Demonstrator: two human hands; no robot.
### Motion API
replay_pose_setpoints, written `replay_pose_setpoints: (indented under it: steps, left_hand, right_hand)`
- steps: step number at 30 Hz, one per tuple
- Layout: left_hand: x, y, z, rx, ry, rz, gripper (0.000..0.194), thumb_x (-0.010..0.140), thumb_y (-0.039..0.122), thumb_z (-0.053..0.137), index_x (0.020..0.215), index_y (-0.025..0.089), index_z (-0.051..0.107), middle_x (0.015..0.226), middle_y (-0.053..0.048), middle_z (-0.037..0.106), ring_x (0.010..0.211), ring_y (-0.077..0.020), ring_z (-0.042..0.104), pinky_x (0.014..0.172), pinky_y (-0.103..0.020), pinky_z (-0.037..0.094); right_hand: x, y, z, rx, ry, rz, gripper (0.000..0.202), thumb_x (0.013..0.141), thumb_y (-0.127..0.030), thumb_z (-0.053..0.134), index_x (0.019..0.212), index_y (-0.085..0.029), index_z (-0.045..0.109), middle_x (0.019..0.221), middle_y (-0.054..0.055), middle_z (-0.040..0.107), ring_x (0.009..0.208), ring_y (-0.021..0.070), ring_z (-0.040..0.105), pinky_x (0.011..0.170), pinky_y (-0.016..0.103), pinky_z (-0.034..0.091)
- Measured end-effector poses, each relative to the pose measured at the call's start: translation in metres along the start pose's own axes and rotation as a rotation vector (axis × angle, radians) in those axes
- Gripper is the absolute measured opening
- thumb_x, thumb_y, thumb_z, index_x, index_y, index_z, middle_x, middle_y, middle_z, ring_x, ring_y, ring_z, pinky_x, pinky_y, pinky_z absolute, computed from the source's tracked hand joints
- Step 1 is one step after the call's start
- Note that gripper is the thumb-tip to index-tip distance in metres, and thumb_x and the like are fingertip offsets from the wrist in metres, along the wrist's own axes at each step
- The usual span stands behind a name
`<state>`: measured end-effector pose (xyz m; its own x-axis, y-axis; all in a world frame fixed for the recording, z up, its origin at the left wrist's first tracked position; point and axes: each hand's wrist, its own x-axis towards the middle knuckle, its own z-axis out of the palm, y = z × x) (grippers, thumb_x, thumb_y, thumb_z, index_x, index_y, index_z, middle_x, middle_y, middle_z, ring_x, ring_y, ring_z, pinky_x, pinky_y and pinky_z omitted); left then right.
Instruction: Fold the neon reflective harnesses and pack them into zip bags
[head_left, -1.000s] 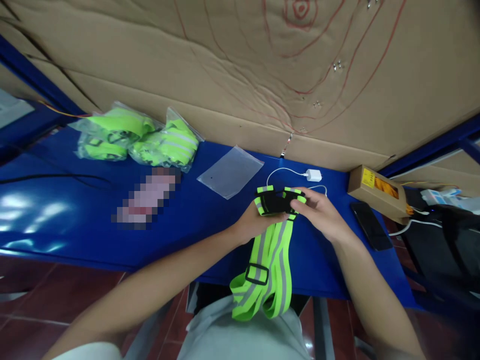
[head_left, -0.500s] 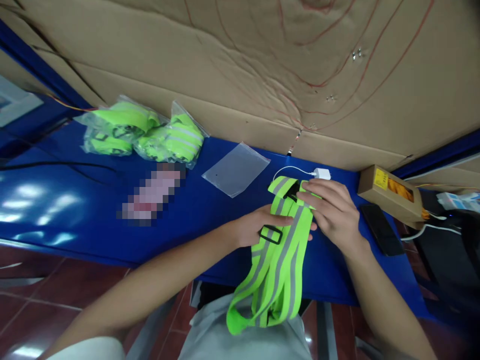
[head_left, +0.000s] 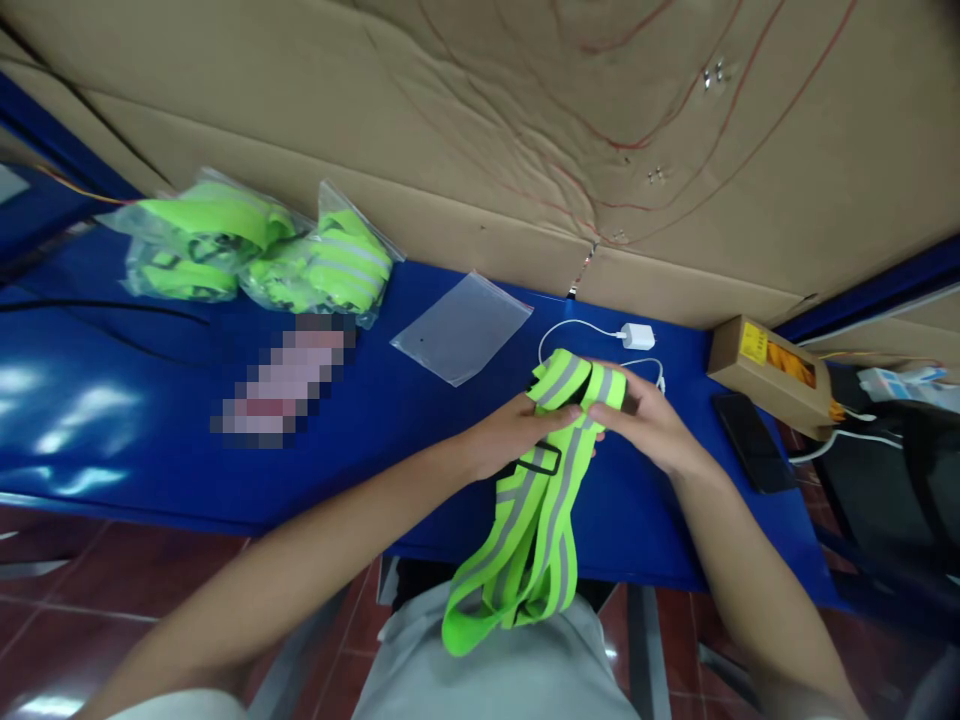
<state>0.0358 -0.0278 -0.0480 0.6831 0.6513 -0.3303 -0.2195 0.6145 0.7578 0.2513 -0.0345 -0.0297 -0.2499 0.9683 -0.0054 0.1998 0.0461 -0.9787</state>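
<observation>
Between my two hands is a bundle of bright yellow-green reflective strap (head_left: 559,490) with grey stripes. My left hand (head_left: 521,432) is closed around its upper left part, thumb on top, near a black plastic buckle (head_left: 540,459). On the other side my right hand (head_left: 641,412) pinches the top end, its thumb pressing the folded strap from the front. Most of my right fingers are hidden behind the strap. The long loops hang down over the table's front edge toward my lap. A flat clear zip bag (head_left: 463,328) lies on the table beyond my left hand.
Several clear bags of similar green straps (head_left: 262,245) lie at the back left of the blue table (head_left: 390,470). A pixelated pink item (head_left: 285,385) is nearer. On the right are a white charger (head_left: 637,336), a black phone (head_left: 752,442) and a cardboard box (head_left: 772,375). A cardboard wall stands behind.
My right hand has moved down and behind the strap's top end, folding it over so it sits flatter. The view has shifted slightly, and the hanging loops have swung a little left.
</observation>
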Motion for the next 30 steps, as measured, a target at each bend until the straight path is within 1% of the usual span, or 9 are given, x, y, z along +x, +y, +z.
replay_pose_setpoints:
  steps: [3,8,14,18,20,22,24,27,30]
  left_hand:
    - [0.003,-0.004,-0.002,-0.068,-0.089,-0.006,0.053,0.076,0.048,0.087,0.116,0.015,0.075,0.115,-0.018,0.078,0.107,-0.0333,0.075,0.090,-0.043,0.059]
    - [0.005,-0.007,-0.007,-0.266,-0.471,-0.050,0.060,0.078,0.054,0.082,0.122,0.014,0.073,0.123,-0.021,0.075,0.115,-0.0364,0.072,0.099,-0.046,0.054]
    - [0.004,-0.005,-0.010,-0.208,-0.377,0.072,0.073,0.072,0.070,0.080,0.118,0.014,0.074,0.110,-0.017,0.079,0.113,-0.0353,0.073,0.099,-0.043,0.054]
    - [0.004,-0.004,-0.009,-0.209,-0.256,0.012,0.040,0.077,0.038,0.085,0.108,0.015,0.076,0.101,-0.013,0.081,0.095,-0.0289,0.077,0.090,-0.037,0.058]
    - [0.003,-0.003,-0.007,-0.210,-0.293,-0.065,0.034,0.076,0.033,0.080,0.103,0.013,0.077,0.098,-0.014,0.081,0.092,-0.0286,0.078,0.089,-0.037,0.058]
    - [0.001,-0.002,-0.006,-0.222,-0.351,-0.133,0.038,0.074,0.033,0.076,0.105,0.011,0.077,0.099,-0.016,0.081,0.096,-0.0313,0.077,0.091,-0.040,0.057]
    - [0.000,0.000,-0.005,-0.229,-0.358,-0.143,0.044,0.069,0.028,0.074,0.110,0.011,0.075,0.101,-0.016,0.081,0.100,-0.0340,0.076,0.092,-0.044,0.057]
    - [0.000,0.001,-0.005,-0.215,-0.267,-0.089,0.049,0.063,0.019,0.073,0.112,0.012,0.073,0.099,-0.014,0.081,0.099,-0.0346,0.076,0.091,-0.046,0.056]
    - [0.001,0.000,-0.005,-0.153,-0.121,-0.039,0.044,0.060,0.010,0.073,0.103,0.015,0.070,0.087,-0.007,0.078,0.084,-0.0272,0.074,0.081,-0.040,0.057]
  right_hand:
    - [-0.002,0.000,0.006,0.012,0.041,0.040,0.041,0.083,-0.043,0.083,0.118,-0.026,0.071,0.080,-0.001,0.075,0.060,0.0161,0.066,0.054,0.030,0.058]
    - [-0.007,-0.008,0.000,-0.276,0.182,-0.312,0.031,0.088,-0.029,0.078,0.118,-0.032,0.075,0.110,0.001,0.079,0.095,0.0218,0.075,0.082,0.036,0.062]
    - [-0.009,-0.010,0.002,-0.673,0.092,-0.648,0.043,0.093,-0.016,0.066,0.127,-0.041,0.072,0.128,0.000,0.075,0.126,0.0297,0.065,0.108,0.054,0.051]
    - [-0.012,-0.016,-0.003,-0.695,-0.177,-0.529,0.066,0.091,-0.005,0.054,0.147,-0.040,0.056,0.162,-0.001,0.047,0.155,0.0277,0.037,0.124,0.058,0.037]
    - [-0.015,-0.023,-0.010,-0.604,-0.338,-0.421,0.069,0.093,-0.007,0.052,0.154,-0.038,0.047,0.172,-0.001,0.029,0.162,0.0262,0.021,0.127,0.057,0.032]
    - [-0.018,-0.029,-0.017,-0.458,-0.461,-0.312,0.068,0.095,-0.018,0.059,0.158,-0.036,0.040,0.175,0.001,0.019,0.162,0.0275,0.017,0.125,0.054,0.036]
    - [-0.019,-0.031,-0.021,-0.266,-0.466,-0.234,0.070,0.095,-0.035,0.067,0.159,-0.035,0.039,0.175,0.003,0.018,0.161,0.0300,0.022,0.120,0.050,0.045]
    - [-0.013,-0.023,-0.015,-0.082,-0.234,-0.130,0.067,0.093,-0.048,0.069,0.155,-0.035,0.045,0.167,0.006,0.039,0.150,0.0302,0.045,0.109,0.045,0.055]
    - [-0.005,-0.008,0.003,-0.052,-0.162,0.027,0.067,0.088,-0.047,0.077,0.149,-0.030,0.054,0.145,0.009,0.064,0.108,0.0251,0.074,0.087,0.039,0.064]
